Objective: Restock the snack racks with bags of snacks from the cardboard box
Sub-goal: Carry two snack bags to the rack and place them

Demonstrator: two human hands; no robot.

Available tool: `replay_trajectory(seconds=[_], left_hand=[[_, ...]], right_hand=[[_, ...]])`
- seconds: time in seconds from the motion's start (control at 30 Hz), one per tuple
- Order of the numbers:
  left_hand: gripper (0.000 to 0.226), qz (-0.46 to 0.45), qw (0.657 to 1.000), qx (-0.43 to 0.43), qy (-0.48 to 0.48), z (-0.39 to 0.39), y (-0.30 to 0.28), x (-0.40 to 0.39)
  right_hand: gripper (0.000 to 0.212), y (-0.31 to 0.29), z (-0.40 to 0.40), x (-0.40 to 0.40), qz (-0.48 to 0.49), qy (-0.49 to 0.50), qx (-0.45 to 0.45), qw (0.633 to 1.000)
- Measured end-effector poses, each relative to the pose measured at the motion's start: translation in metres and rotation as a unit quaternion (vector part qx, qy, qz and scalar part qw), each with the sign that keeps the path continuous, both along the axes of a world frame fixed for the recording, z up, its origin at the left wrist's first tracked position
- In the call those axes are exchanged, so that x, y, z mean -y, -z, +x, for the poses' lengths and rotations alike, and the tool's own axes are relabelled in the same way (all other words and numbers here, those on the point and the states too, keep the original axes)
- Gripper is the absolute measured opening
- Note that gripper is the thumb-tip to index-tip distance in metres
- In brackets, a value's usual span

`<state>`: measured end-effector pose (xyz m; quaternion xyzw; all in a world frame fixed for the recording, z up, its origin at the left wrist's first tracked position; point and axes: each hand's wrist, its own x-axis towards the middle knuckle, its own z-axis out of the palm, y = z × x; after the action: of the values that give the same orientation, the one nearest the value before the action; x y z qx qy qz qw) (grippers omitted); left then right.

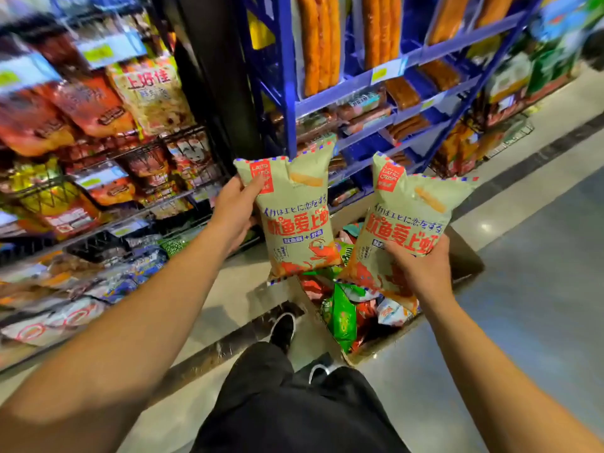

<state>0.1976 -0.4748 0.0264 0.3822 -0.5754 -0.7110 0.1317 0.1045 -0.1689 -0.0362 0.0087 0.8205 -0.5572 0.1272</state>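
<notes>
My left hand grips one pale green snack bag with red lettering by its left edge, thumb across the upper front. My right hand holds a second, matching green bag from below, fingers curled round its lower part. Both bags are raised upright above the open cardboard box on the floor, which holds several mixed bags in green, red and white. The wire snack racks stand at the left, packed with red, orange and yellow bags.
A blue metal shelf unit with sausage packs stands behind the box. My legs and black shoes are beside the box's left side. Tiled floor with a dark strip runs to the right.
</notes>
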Motion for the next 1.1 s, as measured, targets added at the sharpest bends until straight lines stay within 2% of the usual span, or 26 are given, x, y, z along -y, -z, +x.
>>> replay_trajectory(seconds=[0.17,0.27,0.47,0.6,0.7,0.9,1.03,1.1], left_hand=[[0.023,-0.074,0.992,0.008,-0.098,0.093,-0.019,0.007],[0.024,-0.116,0.976,0.028,-0.182,0.162,-0.033,0.017],[0.014,-0.15,0.933,0.032,-0.326,0.322,-0.053,0.032],[0.02,-0.147,0.9,0.034,-0.408,0.432,-0.065,0.035],[0.02,-0.137,0.88,0.023,-0.454,0.516,-0.074,0.037],[0.014,-0.164,0.848,-0.003,-0.503,0.669,-0.1,0.056],[0.018,-0.178,0.834,-0.012,-0.522,0.743,-0.114,0.079],[0.022,-0.183,0.828,-0.012,-0.529,0.771,-0.122,0.094]], right_hand=[[0.091,-0.023,0.017,0.048,-0.042,-0.128,-0.039,0.99],[0.093,-0.02,0.037,0.085,-0.045,-0.213,-0.036,0.975],[0.098,-0.029,0.12,0.174,-0.048,-0.392,-0.06,0.917],[0.092,-0.052,0.21,0.229,-0.054,-0.464,-0.088,0.88],[0.092,-0.072,0.293,0.264,-0.065,-0.492,-0.096,0.863],[0.076,-0.104,0.453,0.327,-0.097,-0.537,-0.078,0.834],[0.095,-0.127,0.533,0.366,-0.12,-0.548,-0.082,0.823],[0.095,-0.139,0.563,0.386,-0.129,-0.555,-0.084,0.818]])
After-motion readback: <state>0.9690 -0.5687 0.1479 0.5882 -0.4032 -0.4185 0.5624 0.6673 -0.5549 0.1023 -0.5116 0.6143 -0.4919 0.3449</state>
